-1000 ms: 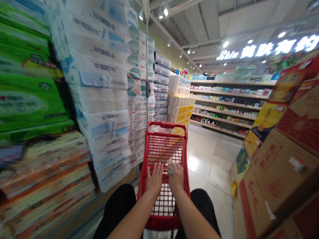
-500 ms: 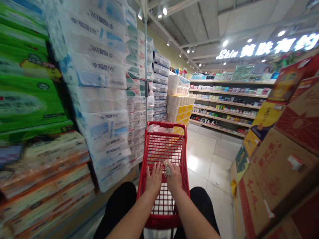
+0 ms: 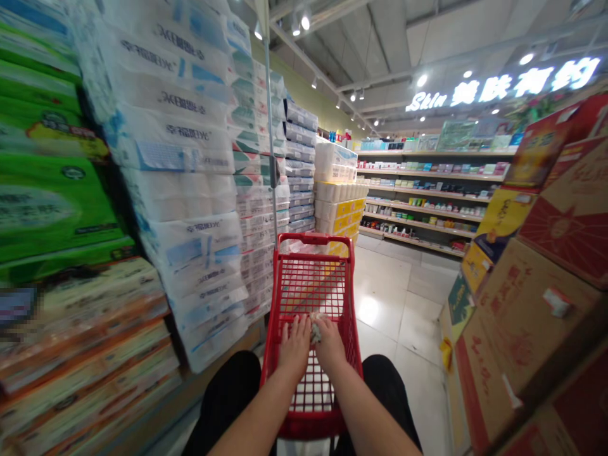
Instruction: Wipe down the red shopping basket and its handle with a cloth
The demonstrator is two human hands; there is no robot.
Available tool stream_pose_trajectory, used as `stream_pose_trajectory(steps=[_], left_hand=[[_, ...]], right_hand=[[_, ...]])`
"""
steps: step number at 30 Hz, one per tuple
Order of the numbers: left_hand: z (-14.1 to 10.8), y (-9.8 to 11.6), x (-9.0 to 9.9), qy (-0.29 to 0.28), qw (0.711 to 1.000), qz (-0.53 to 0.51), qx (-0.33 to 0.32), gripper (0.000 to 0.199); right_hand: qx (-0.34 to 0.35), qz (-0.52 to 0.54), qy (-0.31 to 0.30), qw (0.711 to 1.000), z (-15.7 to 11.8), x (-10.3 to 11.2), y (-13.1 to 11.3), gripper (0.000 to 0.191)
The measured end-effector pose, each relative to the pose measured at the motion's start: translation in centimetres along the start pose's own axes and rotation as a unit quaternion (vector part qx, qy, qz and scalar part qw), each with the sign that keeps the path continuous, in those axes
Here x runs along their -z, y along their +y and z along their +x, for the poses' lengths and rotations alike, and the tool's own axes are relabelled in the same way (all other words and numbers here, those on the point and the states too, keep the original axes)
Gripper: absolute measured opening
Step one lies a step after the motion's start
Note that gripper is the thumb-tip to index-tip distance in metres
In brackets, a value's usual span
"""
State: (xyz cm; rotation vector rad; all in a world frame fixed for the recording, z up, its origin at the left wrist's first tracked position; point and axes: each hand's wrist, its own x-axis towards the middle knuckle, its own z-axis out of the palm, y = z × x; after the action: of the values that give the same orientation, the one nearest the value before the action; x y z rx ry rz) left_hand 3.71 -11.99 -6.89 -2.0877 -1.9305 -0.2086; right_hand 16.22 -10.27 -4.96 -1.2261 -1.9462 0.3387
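Observation:
A red plastic shopping cart with a grid basket stands in front of me, between my knees. My left hand is over the cart's middle, palm down, with its fingers stretched forward. Beside it, my right hand has its fingers curled round a pale, crumpled cloth or tissue. Part of this crumpled piece is hidden by the right fingers. The left fingertips come close to its left side; I cannot tell whether they touch it.
Tall stacks of wrapped tissue packs line the left side, with green packs nearer me. A thin metal pole rises past the cart. Cardboard boxes are piled at right. Tiled floor leads to stocked shelves.
My two hands have come closer together, the left moving right toward the crumpled piece. The right fingers have curled more around it. The view has turned slightly.

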Motion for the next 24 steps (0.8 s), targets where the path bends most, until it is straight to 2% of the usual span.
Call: stream_pose_trajectory(steps=[3, 8, 12, 17, 19, 22, 24], left_hand=[[-0.1, 0.1, 0.6, -0.011, 1.0, -0.001, 0.002, 0.061], [-0.2, 0.4, 1.6, -0.023, 1.0, 0.001, 0.001, 0.06], [-0.2, 0.4, 1.6, -0.031, 1.0, -0.003, 0.005, 0.06], [-0.1, 0.3, 0.9, -0.024, 1.0, -0.019, -0.005, 0.061], [-0.1, 0.3, 0.8, -0.014, 1.0, -0.019, -0.001, 0.062], [-0.1, 0.3, 0.8, 0.001, 1.0, -0.018, 0.009, 0.063], [-0.2, 0.3, 0.8, 0.004, 1.0, -0.018, 0.013, 0.064]], right_hand=[[-0.05, -0.001, 0.022, 0.999, 0.0, -0.3, 0.3, 0.065], [0.02, 0.041, -0.026, 0.999, -0.3, -1.0, 0.5, 0.068], [-0.006, 0.045, 0.02, 0.999, -0.1, -0.8, 0.7, 0.069], [0.002, 0.029, 0.09, 0.996, 0.2, -0.2, 1.0, 0.073], [0.001, 0.02, 0.095, 0.995, 0.1, -0.2, 1.0, 0.073], [-0.007, 0.013, 0.067, 0.998, 0.1, -0.1, 1.0, 0.067], [-0.034, 0.0, 0.083, 0.996, 0.2, 0.0, 0.9, 0.065]])
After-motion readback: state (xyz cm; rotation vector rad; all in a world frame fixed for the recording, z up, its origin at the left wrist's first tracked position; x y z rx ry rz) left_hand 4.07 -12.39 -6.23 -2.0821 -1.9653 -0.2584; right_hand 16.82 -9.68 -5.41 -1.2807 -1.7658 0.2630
